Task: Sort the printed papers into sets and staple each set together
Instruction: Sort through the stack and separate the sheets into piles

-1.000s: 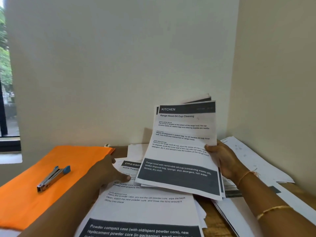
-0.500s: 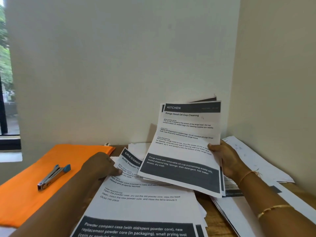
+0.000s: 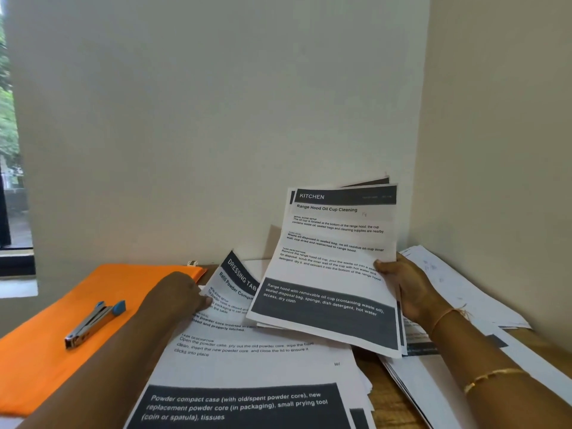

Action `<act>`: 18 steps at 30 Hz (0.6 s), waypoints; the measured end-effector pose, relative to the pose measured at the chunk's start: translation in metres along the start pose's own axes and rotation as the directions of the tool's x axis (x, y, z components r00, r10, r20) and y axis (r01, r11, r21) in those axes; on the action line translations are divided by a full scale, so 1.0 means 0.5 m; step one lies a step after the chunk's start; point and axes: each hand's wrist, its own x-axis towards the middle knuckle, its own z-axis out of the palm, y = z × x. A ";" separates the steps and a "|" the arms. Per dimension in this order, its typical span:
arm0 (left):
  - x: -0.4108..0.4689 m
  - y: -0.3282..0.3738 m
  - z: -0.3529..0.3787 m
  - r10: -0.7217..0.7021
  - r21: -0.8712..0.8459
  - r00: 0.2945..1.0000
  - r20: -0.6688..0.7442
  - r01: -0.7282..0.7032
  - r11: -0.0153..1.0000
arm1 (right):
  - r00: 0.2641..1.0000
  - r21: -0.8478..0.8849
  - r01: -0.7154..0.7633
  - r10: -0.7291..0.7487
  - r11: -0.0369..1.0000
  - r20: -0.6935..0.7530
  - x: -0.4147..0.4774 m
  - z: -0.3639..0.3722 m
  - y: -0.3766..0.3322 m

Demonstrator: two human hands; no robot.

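Note:
My right hand (image 3: 408,287) grips a small set of printed sheets headed "KITCHEN" (image 3: 334,261) by its right edge, holding it tilted up above the desk. In front of me lies a pile of printed papers (image 3: 247,366) whose top sheet is headed "DRESSING TABLE". My left hand (image 3: 181,294) pinches that top sheet at its upper left edge and curls the corner upward. A silver stapler with a blue end (image 3: 93,323) lies on an orange folder (image 3: 62,342) at the left, apart from both hands.
More loose white sheets (image 3: 458,292) spread along the right wall and under my right forearm. The wooden desk (image 3: 387,404) sits in a wall corner. A window (image 3: 9,181) is at the far left.
My left hand has lifted the upper left corner of the "DRESSING TABLE" sheet, which now curls up. The "KITCHEN" set in my right hand shifted slightly right.

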 end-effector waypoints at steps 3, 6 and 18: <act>0.000 -0.010 0.004 0.045 -0.085 0.989 -0.139 -0.058 0.995 | 1.000 -0.004 -0.005 0.005 1.000 -0.006 0.000 -0.001 0.000; 0.002 -0.017 0.001 0.099 -0.081 0.926 -0.365 -0.138 0.987 | 1.000 0.004 -0.008 0.008 1.000 -0.010 0.003 -0.003 0.001; -0.023 -0.007 -0.033 -0.185 -0.404 0.725 -0.664 -0.140 0.904 | 0.993 -0.045 0.044 -0.049 0.998 -0.108 -0.003 -0.008 -0.001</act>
